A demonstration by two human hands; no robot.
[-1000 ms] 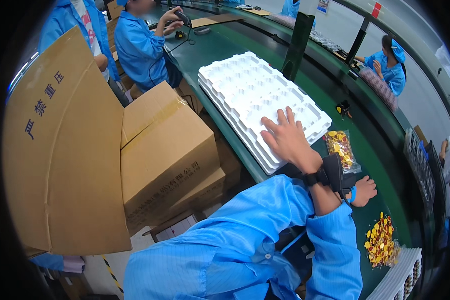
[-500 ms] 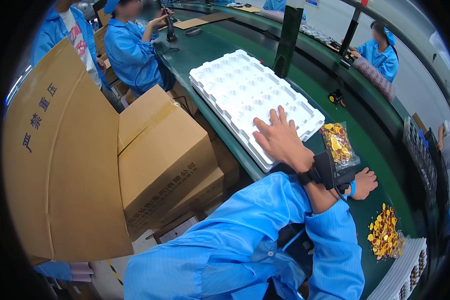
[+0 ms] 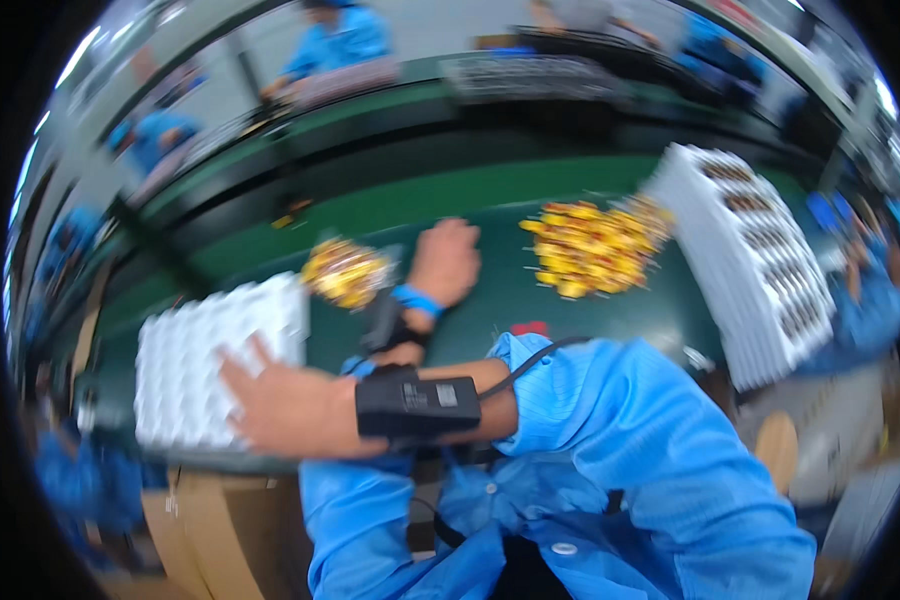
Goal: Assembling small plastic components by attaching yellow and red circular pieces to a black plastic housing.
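Observation:
My forearms cross, the right one over the left. My right hand [image 3: 290,400], a black box strapped at its wrist, lies with fingers spread over the near right part of a white moulded tray [image 3: 180,380]; nothing shows in it. Farther out, my left hand [image 3: 445,262], with a blue wristband, rests back-up on the green table. Its fingers are blurred and their far side is hidden. Just left of it lies a clear bag [image 3: 348,272] of small yellow and red parts. To its right is a loose pile [image 3: 590,250] of similar parts.
At the right stands a stack of white trays [image 3: 710,270] with dark parts in its slots. A small red thing [image 3: 530,328] lies near my right sleeve. A cardboard box [image 3: 220,530] is below the table's left edge. Co-workers in blue [image 3: 340,40] sit across the line.
The whole view has swung to the right, bringing the parts pile and tray stack toward the middle and blurring the picture. My right hand is still at the white tray, my left beside the bag.

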